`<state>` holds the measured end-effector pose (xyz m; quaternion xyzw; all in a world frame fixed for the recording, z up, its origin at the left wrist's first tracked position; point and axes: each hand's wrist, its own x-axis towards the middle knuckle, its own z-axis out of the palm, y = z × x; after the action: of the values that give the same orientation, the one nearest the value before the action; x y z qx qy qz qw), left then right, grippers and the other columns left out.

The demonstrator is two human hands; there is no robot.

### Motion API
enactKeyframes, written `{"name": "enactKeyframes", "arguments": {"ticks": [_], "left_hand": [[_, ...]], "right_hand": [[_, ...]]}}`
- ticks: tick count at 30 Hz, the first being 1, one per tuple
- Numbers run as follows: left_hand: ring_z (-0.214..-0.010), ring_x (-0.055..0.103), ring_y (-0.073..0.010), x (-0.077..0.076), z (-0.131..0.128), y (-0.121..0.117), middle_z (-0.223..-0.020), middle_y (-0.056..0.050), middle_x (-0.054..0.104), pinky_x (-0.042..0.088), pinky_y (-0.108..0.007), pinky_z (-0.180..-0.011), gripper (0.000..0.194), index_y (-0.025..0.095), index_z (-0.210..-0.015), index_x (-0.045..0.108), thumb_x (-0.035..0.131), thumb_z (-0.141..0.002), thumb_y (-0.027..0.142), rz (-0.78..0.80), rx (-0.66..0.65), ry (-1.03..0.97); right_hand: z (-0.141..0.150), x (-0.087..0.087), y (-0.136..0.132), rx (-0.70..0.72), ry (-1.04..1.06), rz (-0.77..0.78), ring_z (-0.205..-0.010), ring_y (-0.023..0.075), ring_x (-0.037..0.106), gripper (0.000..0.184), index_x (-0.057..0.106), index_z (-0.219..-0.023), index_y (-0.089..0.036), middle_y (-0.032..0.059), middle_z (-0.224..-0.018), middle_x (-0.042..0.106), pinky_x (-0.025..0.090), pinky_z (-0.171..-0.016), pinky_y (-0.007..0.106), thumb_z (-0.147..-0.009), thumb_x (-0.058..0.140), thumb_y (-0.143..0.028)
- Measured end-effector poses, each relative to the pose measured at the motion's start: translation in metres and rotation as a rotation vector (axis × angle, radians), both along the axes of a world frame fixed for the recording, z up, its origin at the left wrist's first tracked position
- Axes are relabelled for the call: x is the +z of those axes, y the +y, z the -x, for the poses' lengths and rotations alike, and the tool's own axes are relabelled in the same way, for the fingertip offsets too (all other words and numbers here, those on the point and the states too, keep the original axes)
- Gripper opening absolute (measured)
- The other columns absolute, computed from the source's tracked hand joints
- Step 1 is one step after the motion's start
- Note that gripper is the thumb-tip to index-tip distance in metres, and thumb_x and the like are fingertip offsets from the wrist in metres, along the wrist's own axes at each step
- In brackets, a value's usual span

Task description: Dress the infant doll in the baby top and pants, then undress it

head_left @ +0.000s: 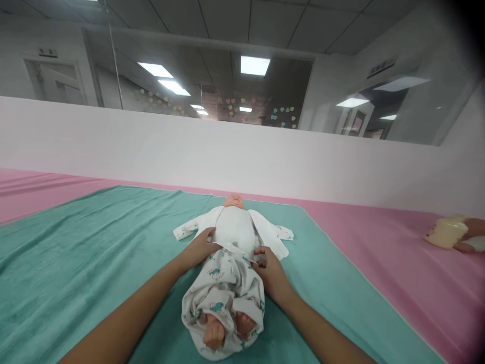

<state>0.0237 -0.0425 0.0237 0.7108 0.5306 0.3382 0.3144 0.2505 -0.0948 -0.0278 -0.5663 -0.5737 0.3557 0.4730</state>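
A baby doll (233,227) lies on its back, head away from me, on a green blanket (125,242). Its white top (267,235) is spread open at the sides, with the patterned sleeves stretched outward. White trousers (227,283) with a small green print cover its legs, and the bare feet poke out near me. At the waistband's left side, my left hand (200,247) has its fingers closed on the cloth. My right hand (273,275) grips the waistband at the right side, fingers curled. Both hands' fingertips are partly hidden by cloth.
Pink sheeting (397,247) shows around the blanket. On the far right lies a pale yellow item (447,231) beside skin-toned parts, perhaps of another doll. A low white wall (242,156) with glass above it stands behind the doll.
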Motion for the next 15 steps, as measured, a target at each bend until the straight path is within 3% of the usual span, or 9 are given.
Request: {"name": "enactKeyframes", "arguments": {"ticks": [3, 5, 7, 10, 13, 15], "left_hand": [[-0.105, 0.057, -0.0283, 0.007, -0.001, -0.012, -0.119, -0.008, 0.058, 0.048, -0.039, -0.085, 0.055, 0.023, -0.123, 0.047, 0.057, -0.073, 0.044, 0.16, -0.182, -0.131], [-0.104, 0.058, -0.0268, 0.009, -0.005, -0.021, -0.119, -0.006, 0.059, 0.049, -0.036, -0.084, 0.051, 0.024, -0.124, 0.047, 0.054, -0.076, 0.041, 0.224, -0.301, -0.3], [-0.102, 0.059, -0.0258, 0.007, -0.012, -0.024, -0.121, -0.006, 0.059, 0.05, -0.035, -0.084, 0.05, 0.024, -0.126, 0.046, 0.053, -0.078, 0.037, 0.269, -0.337, -0.471], [-0.105, 0.058, -0.0264, 0.0, -0.019, -0.019, -0.121, -0.006, 0.059, 0.049, -0.038, -0.087, 0.053, 0.024, -0.126, 0.045, 0.055, -0.076, 0.034, 0.28, -0.236, -0.582], [-0.115, 0.051, -0.0279, -0.009, -0.019, -0.006, -0.124, -0.005, 0.057, 0.044, -0.038, -0.095, 0.049, 0.022, -0.12, 0.052, 0.059, -0.073, 0.035, 0.169, -0.093, -0.521], [-0.117, 0.049, -0.0279, -0.014, -0.017, 0.001, -0.126, -0.004, 0.056, 0.043, -0.037, -0.095, 0.044, 0.022, -0.117, 0.054, 0.057, -0.075, 0.037, 0.076, -0.09, -0.456]], "right_hand": [[-0.002, 0.0, 0.002, -0.019, -0.006, -0.011, -0.056, 0.0144, 0.049, 0.027, 0.05, -0.094, -0.021, -0.0031, -0.062, 0.053, 0.037, -0.053, 0.026, -0.068, 0.053, -0.024], [-0.003, 0.0, 0.005, -0.052, 0.014, -0.032, -0.064, 0.0152, 0.054, 0.026, 0.051, -0.093, -0.021, 0.0003, -0.077, 0.059, 0.041, -0.061, 0.028, -0.067, 0.055, -0.023], [-0.004, 0.001, 0.007, -0.062, 0.077, -0.046, -0.079, 0.0173, 0.057, 0.027, 0.052, -0.093, -0.02, 0.0033, -0.091, 0.06, 0.043, -0.072, 0.031, -0.067, 0.057, -0.026], [-0.004, 0.008, 0.005, 0.053, 0.219, -0.004, -0.09, 0.0188, 0.056, 0.029, 0.055, -0.097, -0.019, 0.0035, -0.093, 0.062, 0.042, -0.08, 0.031, -0.074, 0.055, -0.038], [-0.001, 0.017, -0.002, 0.245, 0.359, 0.061, -0.084, 0.018, 0.057, 0.03, 0.06, -0.096, -0.02, 0.0026, -0.089, 0.064, 0.043, -0.075, 0.03, -0.079, 0.051, -0.044], [0.0, 0.022, -0.004, 0.326, 0.42, 0.075, -0.079, 0.0176, 0.058, 0.03, 0.06, -0.097, -0.02, 0.0023, -0.088, 0.065, 0.044, -0.071, 0.029, -0.078, 0.054, -0.042]]}}
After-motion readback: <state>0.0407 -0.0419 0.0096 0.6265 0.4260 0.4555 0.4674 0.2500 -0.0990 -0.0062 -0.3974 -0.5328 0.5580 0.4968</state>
